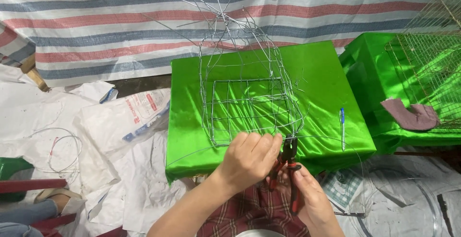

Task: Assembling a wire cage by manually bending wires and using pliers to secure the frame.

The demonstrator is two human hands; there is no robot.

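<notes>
Pinching thin silver wire at the cage's six-o'clock edge with my left hand (249,158), I clamp my right hand (307,194) on red-handled black pliers (287,158), keeping the half-built silver wire-mesh cage (249,102) steady on the green satin-covered table (326,73) for a tight twist.

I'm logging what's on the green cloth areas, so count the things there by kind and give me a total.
Wire cage frames: 2, one unfinished on the near table, one finished on the right table
Pens: 1, blue
Pliers: 1, red-handled, in the right hand, left hand at the wire
Cloth rags: 1, mauve
Total: 5
</notes>
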